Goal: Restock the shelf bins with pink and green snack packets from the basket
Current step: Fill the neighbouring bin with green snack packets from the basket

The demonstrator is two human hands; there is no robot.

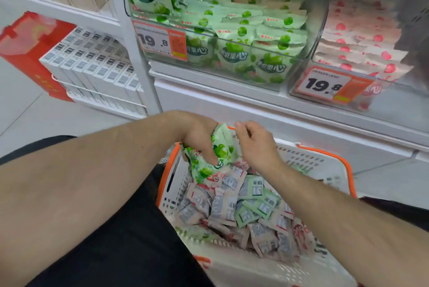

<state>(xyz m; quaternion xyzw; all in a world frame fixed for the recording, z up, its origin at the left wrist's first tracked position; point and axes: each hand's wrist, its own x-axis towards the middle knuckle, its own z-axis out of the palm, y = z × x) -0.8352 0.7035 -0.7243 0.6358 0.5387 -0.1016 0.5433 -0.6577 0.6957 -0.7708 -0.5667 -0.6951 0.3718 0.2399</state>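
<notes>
My left hand (197, 135) grips a bunch of green snack packets (216, 154) above the far end of the white basket with orange rim (329, 154). My right hand (255, 142) hovers right beside them, fingers loosely curled, holding nothing. The basket holds several pink and green packets (243, 207), mostly back side up. On the shelf above, a clear bin of green packets (241, 38) stands left of a clear bin of pink packets (362, 42).
Orange price tags reading 19.8 (160, 42) hang on both bin fronts. A white shelf post (132, 38) stands at left, with white boxes (92, 63) and a red box (25, 49) on a low rack. My dark-clothed lap lies below.
</notes>
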